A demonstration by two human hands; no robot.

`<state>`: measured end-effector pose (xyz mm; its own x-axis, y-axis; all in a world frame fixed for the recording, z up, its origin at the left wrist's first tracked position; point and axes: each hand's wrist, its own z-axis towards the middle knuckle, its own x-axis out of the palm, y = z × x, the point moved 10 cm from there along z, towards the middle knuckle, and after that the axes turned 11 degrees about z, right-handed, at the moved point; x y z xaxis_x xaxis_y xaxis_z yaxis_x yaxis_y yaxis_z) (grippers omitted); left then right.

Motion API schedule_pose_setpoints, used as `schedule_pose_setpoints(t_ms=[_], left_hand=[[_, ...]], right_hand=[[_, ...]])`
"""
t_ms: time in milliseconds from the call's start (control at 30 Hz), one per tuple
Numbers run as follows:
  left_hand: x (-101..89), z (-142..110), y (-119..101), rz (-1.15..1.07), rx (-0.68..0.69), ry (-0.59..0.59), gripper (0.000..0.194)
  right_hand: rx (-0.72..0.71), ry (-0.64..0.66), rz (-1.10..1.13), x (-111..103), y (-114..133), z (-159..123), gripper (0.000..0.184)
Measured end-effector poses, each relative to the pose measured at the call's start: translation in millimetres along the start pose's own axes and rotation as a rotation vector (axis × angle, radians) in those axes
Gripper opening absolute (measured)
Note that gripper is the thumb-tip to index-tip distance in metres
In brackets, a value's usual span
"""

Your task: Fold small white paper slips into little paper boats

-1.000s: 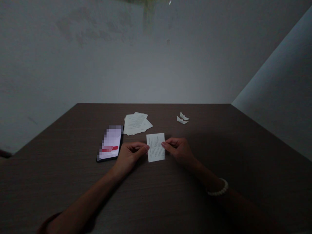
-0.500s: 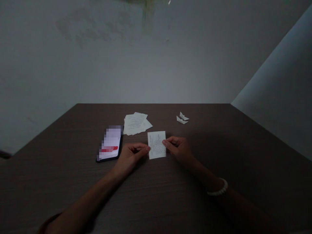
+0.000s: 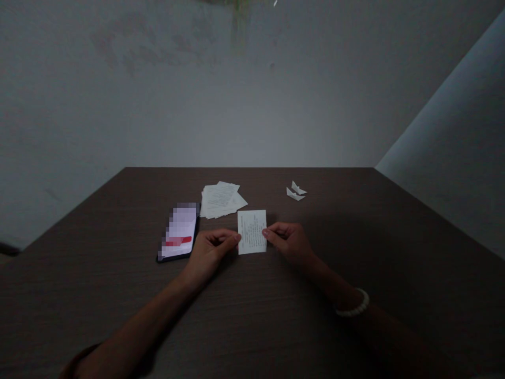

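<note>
A small square sheet of printed paper (image 3: 251, 231) is held up just over the dark table between my two hands. My left hand (image 3: 211, 250) pinches its left edge between thumb and fingers. On the opposite edge, the thumb and fingers of my right hand (image 3: 290, 241) are closed on the paper. The print faces me, its lines running sideways. Behind my left hand lies a loose pile of similar printed sheets (image 3: 221, 199). Two small folded paper boats (image 3: 296, 191) stand close together farther back on the right.
Left of my left hand lies a phone (image 3: 178, 231) with a lit, partly pixelated screen. The brown wooden table (image 3: 252, 326) reaches back to a stained grey wall (image 3: 252, 116). A pale slanting surface (image 3: 450, 100) rises at the right.
The sheet has shifted slightly left and up and sits a little straighter. Both hands keep their hold on it. The pile, phone and boats have stayed in place.
</note>
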<state>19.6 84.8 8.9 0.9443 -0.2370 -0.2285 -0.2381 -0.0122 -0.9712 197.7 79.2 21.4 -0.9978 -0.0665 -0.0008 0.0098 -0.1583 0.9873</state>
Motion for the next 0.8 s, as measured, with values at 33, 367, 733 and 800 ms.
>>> schedule_pose_setpoints(t_ms=[33,367,733,800], left_hand=[[0.6,0,0,-0.001,-0.006,0.006,0.027],[4.7,-1,-1,0.102,0.004,0.052,0.027],[0.6,0,1,0.057,-0.034,0.012,0.027],[1.4,0,2,0.041,-0.043,0.016,0.026]], right_hand=[[-0.003,-0.002,0.002,0,0,0,0.021],[0.011,-0.082,-0.010,-7,-3,2,0.023],[0.052,0.006,0.005,0,-6,2,0.025],[0.042,0.006,-0.004,0,-5,2,0.024]])
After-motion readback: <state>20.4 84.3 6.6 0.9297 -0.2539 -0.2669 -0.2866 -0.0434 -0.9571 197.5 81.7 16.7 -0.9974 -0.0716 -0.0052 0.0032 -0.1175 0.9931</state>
